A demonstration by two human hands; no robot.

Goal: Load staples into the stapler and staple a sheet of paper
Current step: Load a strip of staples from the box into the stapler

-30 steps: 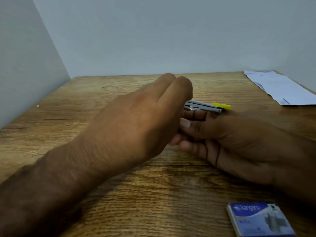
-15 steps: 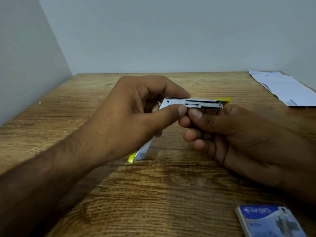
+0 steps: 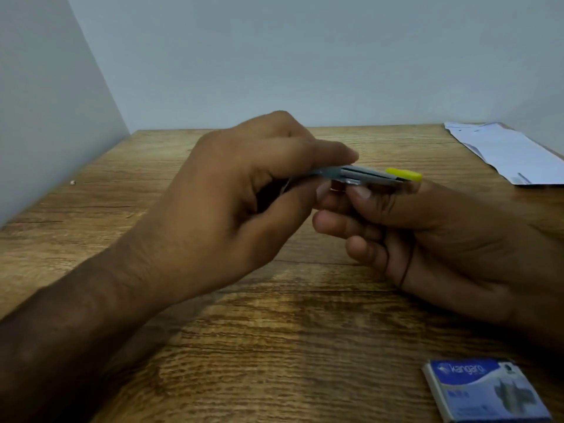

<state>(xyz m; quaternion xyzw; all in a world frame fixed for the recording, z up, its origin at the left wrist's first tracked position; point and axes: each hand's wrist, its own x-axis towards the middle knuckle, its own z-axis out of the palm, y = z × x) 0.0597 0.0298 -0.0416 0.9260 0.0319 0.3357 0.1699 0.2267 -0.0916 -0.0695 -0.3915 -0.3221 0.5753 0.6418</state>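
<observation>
Stapler (image 3: pixel 366 176): held level above the desk (image 3: pixel 274 346), left hand (image 3: pixel 232 193) pinching its near end, right hand (image 3: pixel 427 233) gripping underneath. Staple box (image 3: pixel 485 390): near right, untouched.

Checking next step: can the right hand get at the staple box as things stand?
Probably not yet: the right hand is holding the stapler together with the left hand. The table path to the staple box looks unobstructed.

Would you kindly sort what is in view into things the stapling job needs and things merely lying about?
Needed: stapler, held by left hand and right hand; staple box; paper.
Lying about: small white speck on the table.
</observation>
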